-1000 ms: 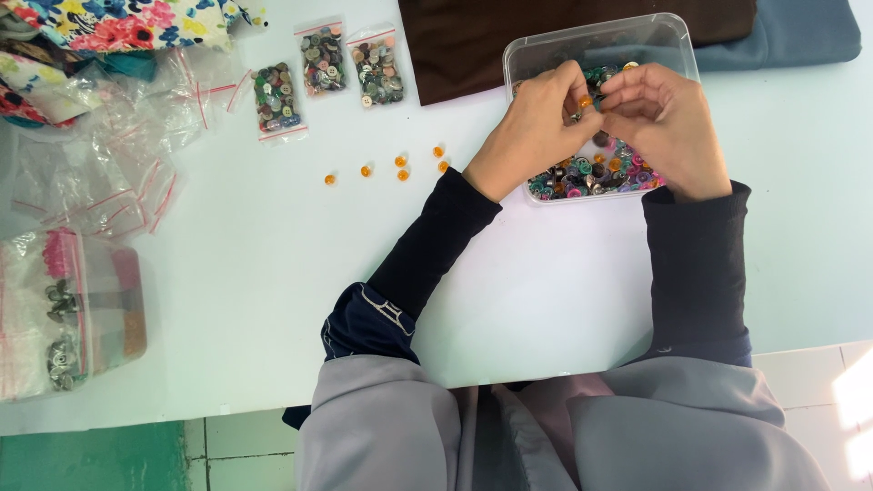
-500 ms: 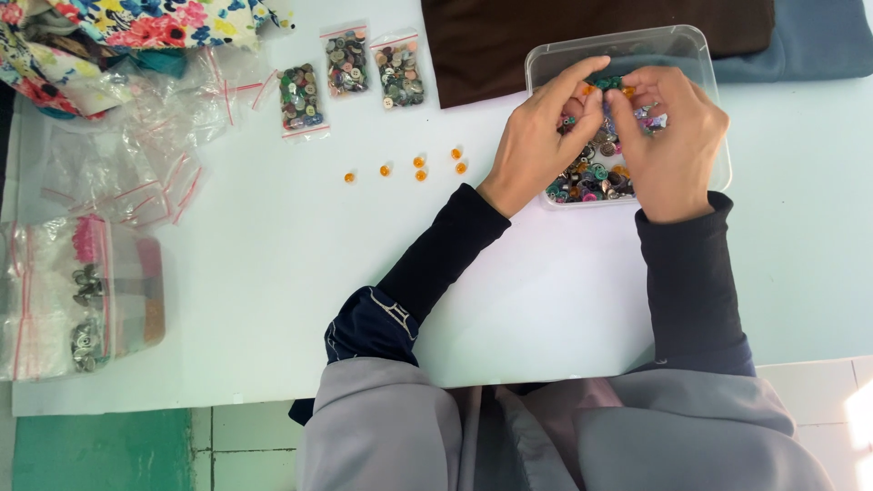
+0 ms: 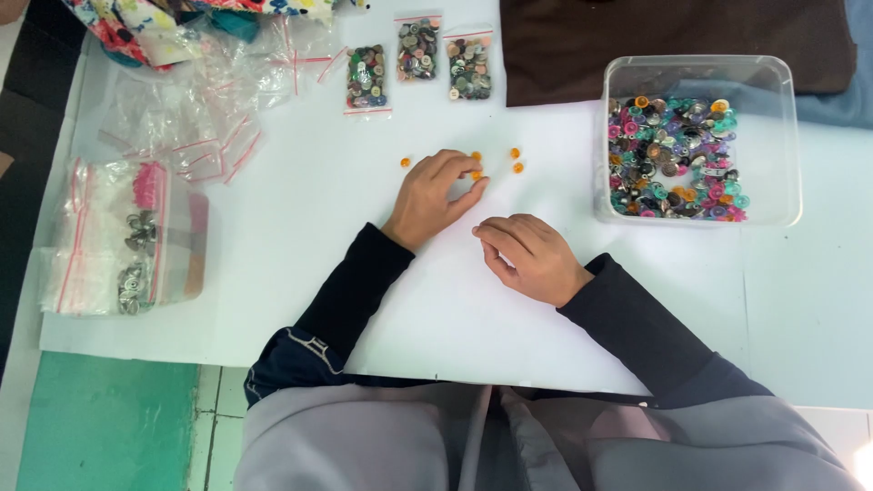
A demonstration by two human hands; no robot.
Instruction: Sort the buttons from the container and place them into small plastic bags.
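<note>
Left hand [image 3: 435,193], fingers curled, seemingly pinches small orange buttons [image 3: 516,160] on the white desk [image 3: 300,236]; loosely closed right hand [image 3: 530,255] rests empty; gentle fingertip grip suits.

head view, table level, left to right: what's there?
Bag of metal snaps → pile of empty clear bags → three small bags of buttons → left hand over the orange buttons → right hand → clear tub of mixed buttons.
</note>
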